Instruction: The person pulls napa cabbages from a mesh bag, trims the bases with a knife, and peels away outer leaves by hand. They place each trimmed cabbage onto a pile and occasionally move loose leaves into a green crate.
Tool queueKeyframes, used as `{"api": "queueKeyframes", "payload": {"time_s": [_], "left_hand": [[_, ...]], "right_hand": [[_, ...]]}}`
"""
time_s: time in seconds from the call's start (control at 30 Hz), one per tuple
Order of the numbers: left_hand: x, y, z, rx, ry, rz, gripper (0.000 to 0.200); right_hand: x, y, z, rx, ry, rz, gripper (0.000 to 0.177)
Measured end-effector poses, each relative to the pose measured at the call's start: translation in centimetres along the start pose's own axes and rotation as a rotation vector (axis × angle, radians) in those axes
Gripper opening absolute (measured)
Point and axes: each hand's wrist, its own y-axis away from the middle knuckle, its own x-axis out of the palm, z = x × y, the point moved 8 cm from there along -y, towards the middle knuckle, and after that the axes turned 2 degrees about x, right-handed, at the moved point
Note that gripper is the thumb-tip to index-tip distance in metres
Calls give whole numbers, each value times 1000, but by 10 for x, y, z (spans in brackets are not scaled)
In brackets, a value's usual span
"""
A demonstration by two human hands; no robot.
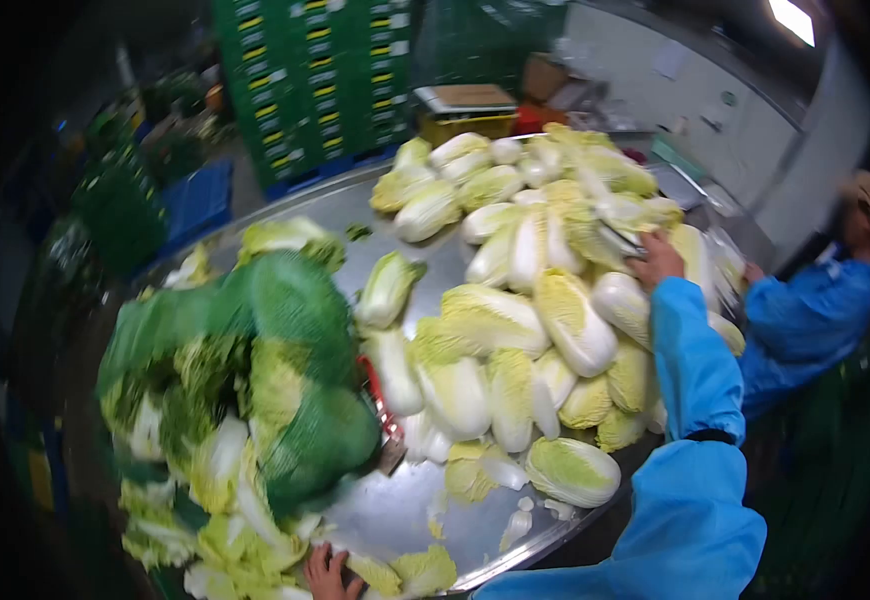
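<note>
My right hand (660,258) reaches across the table to the far pile of napa cabbages (527,250). Its fingers close around what looks like a knife (619,240), whose thin blade lies against the pale heads. At the near edge, my left hand (328,574) rests with fingers apart beside loose cabbage leaves (425,570), holding nothing that I can see. A trimmed cabbage (573,472) lies at the near right of the pile. To the left, a green mesh bag (305,300) sits among torn outer leaves (225,470).
The metal table (380,510) has a raised rim. A red-and-white strip (380,400) lies beside the mesh bag. A co-worker in a blue sleeve (810,320) stands at the right. Green stacked crates (315,80) and a blue pallet (197,205) stand behind.
</note>
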Motion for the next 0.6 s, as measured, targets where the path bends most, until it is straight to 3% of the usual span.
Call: {"api": "queueKeyframes", "payload": {"time_s": [0.03, 0.07, 0.1, 0.13, 0.17, 0.2, 0.23, 0.27, 0.3, 0.33, 0.37, 0.43, 0.53, 0.57, 0.6], "left_hand": [[4, 5, 6, -37, 34, -2, 65], [11, 6, 8, -16, 12, -9, 66], [10, 4, 15, -5, -14, -20, 67], [7, 4, 20, -59, -34, -32, 69], [2, 3, 21, -106, -57, -40, 70], [-7, 10, 20, -117, -93, -39, 73], [-12, 8, 20, -110, -129, -47, 75], [-11, 8, 24, -127, -159, -30, 77], [-10, 6, 29, -138, -183, -14, 79], [-8, 2, 35, -184, -134, 12, 80], [-6, 0, 44, -222, -84, 38, 80], [-4, 4, 59, -245, -35, 45, 80], [-1, 17, 83, -217, 29, 27, 80], [-4, 23, 94, -208, 36, -9, 80], [-11, 29, 108, -204, 39, -79, 78]], "right_hand": [[14, -8, -13, -103, -37, -181, 53], [40, -20, -46, 23, -198, -63, 52], [66, -33, -74, -31, -273, -133, 53], [78, -48, -88, -121, -178, -154, 53], [67, -44, -70, -4, -175, -41, 53], [73, -43, -73, 4, -45, -79, 49], [94, -50, -98, -99, -54, -297, 48], [80, -39, -65, -31, -184, -198, 48], [82, -35, -40, -94, -52, -197, 47], [89, -27, -11, -134, -416, -147, 39], [98, -20, 28, -172, -443, -124, 39], [125, 13, 99, -97, -861, 251, 30], [95, 87, 245, -128, -966, 473, 28], [84, 112, 281, -13, -923, 644, 28], [85, 124, 308, -61, -950, 667, 28]]}}
